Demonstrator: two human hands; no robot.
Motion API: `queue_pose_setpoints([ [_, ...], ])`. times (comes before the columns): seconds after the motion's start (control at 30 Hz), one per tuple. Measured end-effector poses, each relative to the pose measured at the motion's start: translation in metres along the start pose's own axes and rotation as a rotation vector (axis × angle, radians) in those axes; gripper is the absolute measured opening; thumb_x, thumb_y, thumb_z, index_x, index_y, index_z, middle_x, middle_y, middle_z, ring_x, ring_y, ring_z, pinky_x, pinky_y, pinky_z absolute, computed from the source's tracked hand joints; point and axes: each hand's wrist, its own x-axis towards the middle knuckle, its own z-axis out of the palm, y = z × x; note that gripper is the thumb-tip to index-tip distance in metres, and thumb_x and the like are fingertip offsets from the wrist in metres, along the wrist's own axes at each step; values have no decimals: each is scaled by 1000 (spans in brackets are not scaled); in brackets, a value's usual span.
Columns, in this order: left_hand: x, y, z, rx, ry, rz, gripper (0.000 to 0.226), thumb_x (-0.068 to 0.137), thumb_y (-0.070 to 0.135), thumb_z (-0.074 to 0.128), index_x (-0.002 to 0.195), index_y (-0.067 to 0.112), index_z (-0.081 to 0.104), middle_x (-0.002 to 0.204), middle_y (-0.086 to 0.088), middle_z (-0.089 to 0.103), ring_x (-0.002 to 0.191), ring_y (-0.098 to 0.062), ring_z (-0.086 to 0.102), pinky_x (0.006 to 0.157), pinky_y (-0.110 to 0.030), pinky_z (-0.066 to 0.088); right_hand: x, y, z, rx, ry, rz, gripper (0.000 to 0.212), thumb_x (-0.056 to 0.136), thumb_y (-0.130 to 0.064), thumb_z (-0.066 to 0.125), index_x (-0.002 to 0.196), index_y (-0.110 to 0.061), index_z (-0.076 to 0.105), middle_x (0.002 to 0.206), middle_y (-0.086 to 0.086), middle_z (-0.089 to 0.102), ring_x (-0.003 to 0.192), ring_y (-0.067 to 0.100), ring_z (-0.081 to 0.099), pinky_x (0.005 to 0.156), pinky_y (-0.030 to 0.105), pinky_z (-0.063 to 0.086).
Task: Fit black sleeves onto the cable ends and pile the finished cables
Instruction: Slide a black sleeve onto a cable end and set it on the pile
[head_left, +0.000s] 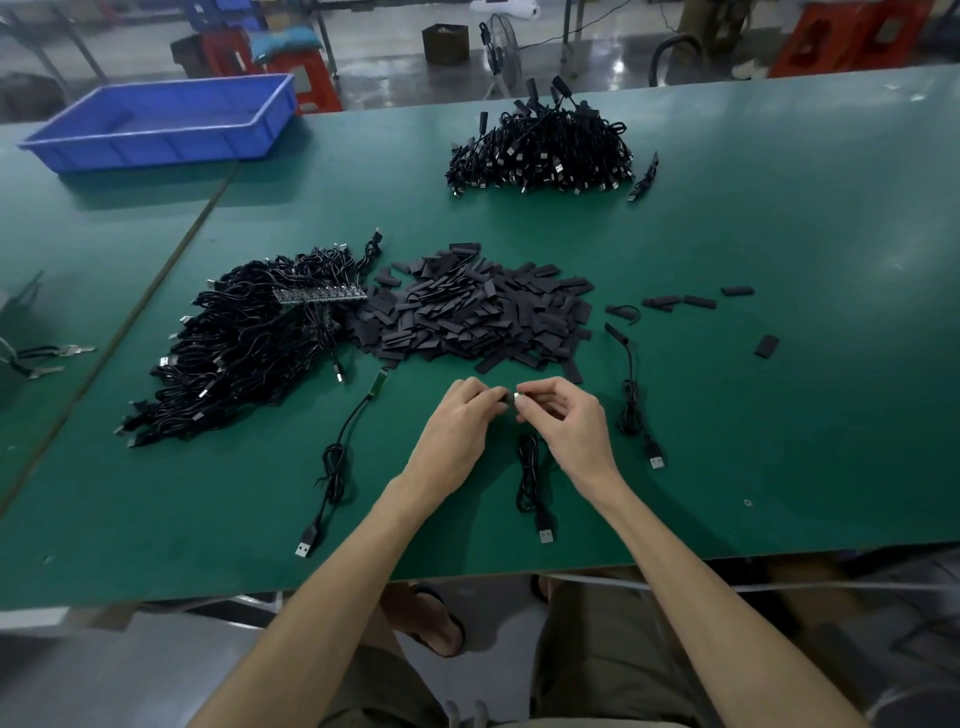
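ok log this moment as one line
step: sleeving cable end | left hand: pinches sleeve | right hand: pinches cable end | finished pile: far side

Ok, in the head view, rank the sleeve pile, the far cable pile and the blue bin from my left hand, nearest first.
1. sleeve pile, just ahead of the left hand.
2. far cable pile, further back, to the right.
3. blue bin, far back on the left.
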Motion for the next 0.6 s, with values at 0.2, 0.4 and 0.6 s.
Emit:
queue_pose_setpoints([
  [0.2, 4, -5, 1, -75, -20, -166, 15, 103, 7, 48, 101, 9, 62, 91, 6, 55, 88, -13, 48, 74, -23, 34, 0, -4, 3, -99, -82, -21, 17, 90, -22, 80, 105, -27, 74, 97, -11, 78, 92, 1, 72, 84, 19, 57],
  [0.4, 6, -6, -3, -330, -58, -276, 33, 109, 21, 44, 78, 31, 54, 69, 8, 56, 58, -8, 45, 53, -20, 33, -1, -3, 4, -74, -31, -19, 23, 92, -17, 77, 115, -18, 74, 95, -5, 76, 86, 9, 74, 80, 23, 59],
  [0.6, 6, -7, -5, -381, -68, -318, 40, 108, 22, 45, 68, 24, 52, 59, 10, 49, 51, -4, 40, 50, -17, 32, -2, -5, 5, -13, -12, -46, 22, 92, -11, 76, 114, -15, 74, 97, -5, 76, 79, 12, 77, 77, 20, 58],
])
